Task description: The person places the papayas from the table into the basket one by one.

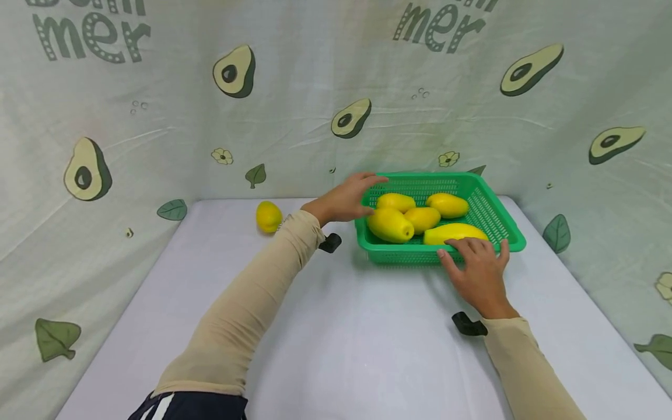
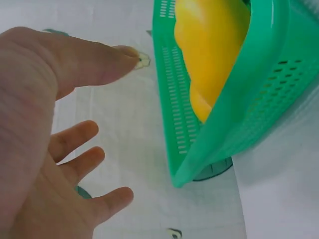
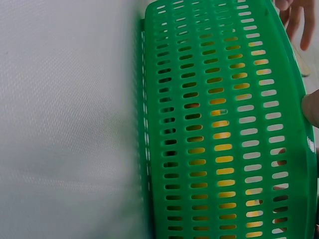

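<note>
A green plastic basket (image 1: pixel 399 255) with slotted walls stands at the back right of the table. Several smooth yellow fruits (image 1: pixel 389 225) lie in it; their exact kind is hard to tell. My left hand (image 1: pixel 343 199) is spread over the basket's left end, and its fingers hold nothing. In the left wrist view, the thumb (image 2: pixel 94 64) is apart from the rim. My right hand (image 1: pixel 480 277) grips the front rim near the right corner, with the thumb (image 3: pixel 311 107) on the outside and fingers reaching over inside. Those fingers are partly hidden by the basket wall.
Another yellow fruit (image 1: pixel 269 217) lies on the white table (image 1: pixel 336 350) near the back left, beside the left forearm. A hanging cloth (image 1: pixel 294 76) printed with avocados and leaves encloses the back and sides. Black wrist mounts (image 1: pixel 469 324) stick out near both hands.
</note>
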### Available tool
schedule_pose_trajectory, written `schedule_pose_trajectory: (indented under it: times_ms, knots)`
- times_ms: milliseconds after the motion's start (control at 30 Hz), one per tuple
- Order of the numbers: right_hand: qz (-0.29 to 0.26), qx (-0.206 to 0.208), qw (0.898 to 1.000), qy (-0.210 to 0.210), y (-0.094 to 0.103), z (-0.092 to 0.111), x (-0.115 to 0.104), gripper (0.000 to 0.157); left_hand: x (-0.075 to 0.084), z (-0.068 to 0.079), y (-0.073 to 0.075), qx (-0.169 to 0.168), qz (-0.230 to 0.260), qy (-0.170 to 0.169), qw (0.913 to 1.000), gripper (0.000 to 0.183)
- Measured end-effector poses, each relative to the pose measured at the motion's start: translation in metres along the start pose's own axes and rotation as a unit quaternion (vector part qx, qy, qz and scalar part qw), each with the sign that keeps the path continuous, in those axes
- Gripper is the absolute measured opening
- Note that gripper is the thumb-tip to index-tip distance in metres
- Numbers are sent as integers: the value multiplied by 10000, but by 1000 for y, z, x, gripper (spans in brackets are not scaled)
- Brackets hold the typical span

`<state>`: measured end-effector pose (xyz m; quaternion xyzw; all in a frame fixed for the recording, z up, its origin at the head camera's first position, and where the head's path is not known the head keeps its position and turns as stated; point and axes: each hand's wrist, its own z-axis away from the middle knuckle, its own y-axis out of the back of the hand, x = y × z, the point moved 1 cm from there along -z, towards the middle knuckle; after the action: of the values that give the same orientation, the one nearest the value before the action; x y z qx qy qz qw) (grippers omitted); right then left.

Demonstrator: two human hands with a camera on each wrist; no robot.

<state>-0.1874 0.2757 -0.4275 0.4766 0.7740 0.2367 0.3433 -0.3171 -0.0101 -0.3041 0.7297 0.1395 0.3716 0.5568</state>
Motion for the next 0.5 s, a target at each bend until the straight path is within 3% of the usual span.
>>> schedule_pose_trajectory:
  times_ms: [300,500]
  knots:
    - [-12,-92,10000,-14,1,0,-5,36,-31,27,11,844,419,147,9954,42]
    - [-36,-75,10000,-12,3,0,-5,36,-52,47,20,1219,539,425,9902,43]
